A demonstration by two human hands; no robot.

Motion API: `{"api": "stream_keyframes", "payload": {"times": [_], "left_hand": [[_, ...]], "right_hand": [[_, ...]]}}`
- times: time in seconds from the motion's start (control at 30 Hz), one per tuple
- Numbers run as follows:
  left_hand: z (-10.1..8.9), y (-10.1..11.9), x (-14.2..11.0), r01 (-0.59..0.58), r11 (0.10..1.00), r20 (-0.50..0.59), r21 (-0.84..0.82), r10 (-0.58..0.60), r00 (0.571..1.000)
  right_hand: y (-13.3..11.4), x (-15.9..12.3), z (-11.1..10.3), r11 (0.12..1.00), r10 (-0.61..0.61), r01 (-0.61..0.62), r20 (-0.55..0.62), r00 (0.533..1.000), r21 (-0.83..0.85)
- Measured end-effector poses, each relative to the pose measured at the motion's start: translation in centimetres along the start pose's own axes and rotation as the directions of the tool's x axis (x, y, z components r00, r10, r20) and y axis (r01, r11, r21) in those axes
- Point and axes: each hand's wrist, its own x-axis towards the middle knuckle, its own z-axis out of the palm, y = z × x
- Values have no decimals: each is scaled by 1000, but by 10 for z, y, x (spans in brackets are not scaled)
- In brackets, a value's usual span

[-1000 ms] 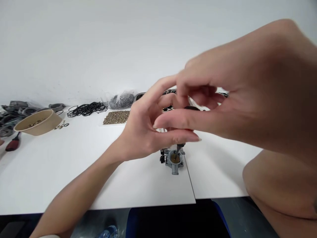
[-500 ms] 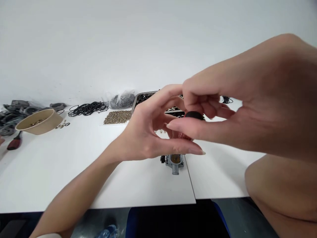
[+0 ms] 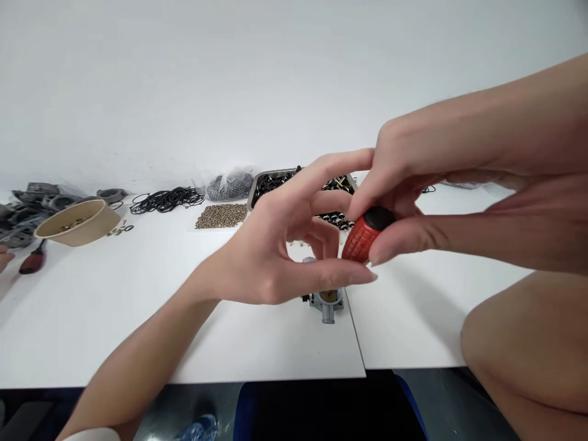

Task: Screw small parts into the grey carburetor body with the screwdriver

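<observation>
My right grip [image 3: 404, 202] pinches with fingertips and thumb from the right, while my left grip [image 3: 280, 245] curls loosely beside it, fingers spread.

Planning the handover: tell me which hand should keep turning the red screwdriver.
Right. The right hand already pinches the screwdriver handle; the left hand only cups beside it, above the metal part.

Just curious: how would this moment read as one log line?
right hand: grips red screwdriver handle | left hand: fingers beside handle | metal part: on white table, below hands
</observation>
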Motion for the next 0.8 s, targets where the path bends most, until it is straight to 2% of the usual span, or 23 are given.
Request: {"api": "stream_keyframes", "payload": {"times": [0.07,0.1,0.2,0.3,0.4,0.5,0.67,0.73,0.8], "left_hand": [[2,-1,2,-10,1000,-13,13,10,1000],[3,-2,2,-18,999,-23,30,19,1000],[3,-5,4,-32,995,-66,96,39,997],[0,-6,3,-20,993,-74,116,29,997],[-3,-6,1,-17,995,-73,100,24,997],[-5,-4,-1,-13,998,-48,63,16,999],[-4,3,-4,87,996,-14,30,-87,996],[-3,5,-4,116,993,17,22,-116,993],[-1,6,-4,138,990,45,35,-140,989]], "right_hand": [[0,0,6,973,-57,36,-85,995,-229],[-2,1,8,957,-48,16,-102,994,-289],[-14,3,9,941,26,-67,-129,991,-331],[-26,4,4,930,99,-102,-28,995,-352],[-23,3,-2,972,69,-56,49,996,-229],[-9,-1,-1,999,26,-24,31,999,-47],[6,-6,9,994,-76,70,-73,994,-83],[5,-7,6,994,-40,30,-96,995,-107],[0,-7,-2,997,70,-70,3,998,-33]]}}
